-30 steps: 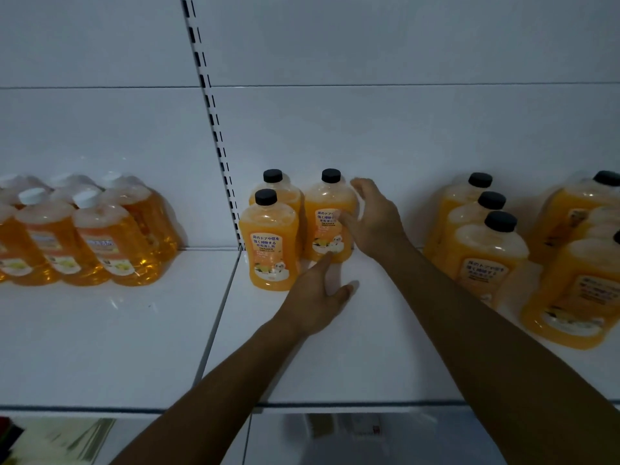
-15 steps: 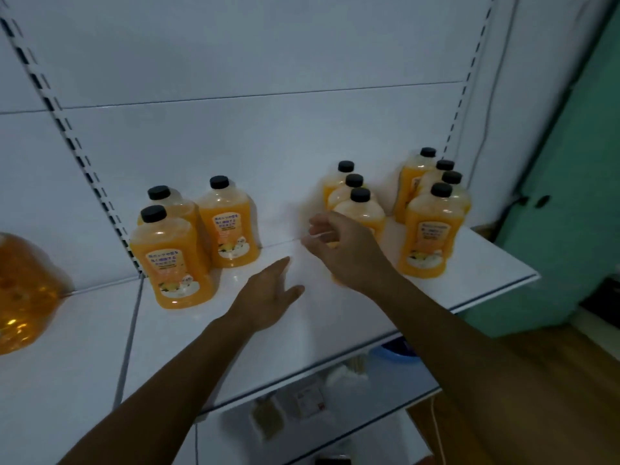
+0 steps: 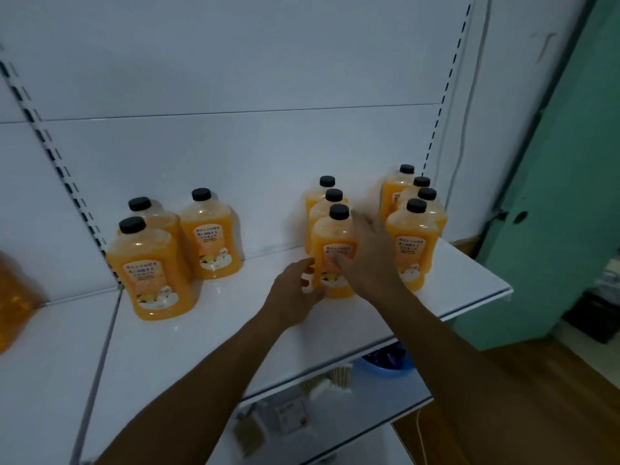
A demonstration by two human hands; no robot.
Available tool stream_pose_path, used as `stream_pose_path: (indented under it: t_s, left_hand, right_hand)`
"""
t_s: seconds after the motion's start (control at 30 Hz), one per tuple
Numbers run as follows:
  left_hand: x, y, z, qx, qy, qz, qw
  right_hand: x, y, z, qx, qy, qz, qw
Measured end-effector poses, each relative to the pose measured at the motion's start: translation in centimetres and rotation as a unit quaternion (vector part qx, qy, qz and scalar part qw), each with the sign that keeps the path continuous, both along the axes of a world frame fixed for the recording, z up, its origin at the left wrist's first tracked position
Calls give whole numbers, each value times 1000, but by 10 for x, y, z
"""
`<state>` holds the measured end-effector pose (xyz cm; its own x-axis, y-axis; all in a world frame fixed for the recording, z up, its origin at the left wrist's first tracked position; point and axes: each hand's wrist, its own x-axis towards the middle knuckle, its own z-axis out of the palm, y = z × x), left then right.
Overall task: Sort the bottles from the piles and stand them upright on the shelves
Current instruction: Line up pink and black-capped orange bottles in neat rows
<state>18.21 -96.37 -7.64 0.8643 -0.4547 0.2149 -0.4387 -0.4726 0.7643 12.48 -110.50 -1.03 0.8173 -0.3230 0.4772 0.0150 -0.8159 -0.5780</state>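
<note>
Orange bottles with black caps stand upright on a white shelf. The front bottle of the middle row is held between both my hands. My left hand curls round its lower left side. My right hand wraps its right side and label. Two more bottles stand in line behind it. A group of three bottles stands at the left, and several bottles stand at the right end.
The shelf's right end and front edge lie close to the right group. A green door is at the right. A lower shelf holds a blue bowl and small packets. Another orange bottle sits at the far left.
The view has swung right along the shelf. Both hands left the left group, moved to the middle row and closed on its front bottle.
</note>
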Motion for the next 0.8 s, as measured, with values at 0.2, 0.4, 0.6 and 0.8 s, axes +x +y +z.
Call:
stream_pose_path:
  t_s: [0.2, 0.4, 0.6, 0.8]
  left_hand:
    - [-5, 15, 6, -22, -1, 45, 999]
    - [-11, 74, 10, -37, -59, 134, 989]
    - [-25, 121, 10, -81, -126, 146, 978]
    - [-27, 138, 9, -96, -122, 135, 979]
  right_hand:
    - [9, 9, 3, 35, 1, 47, 998]
    - [33, 54, 14, 70, -21, 139, 988]
    - [62, 113, 18, 77, -25, 225, 971]
    - [84, 138, 12, 85, -15, 248, 965]
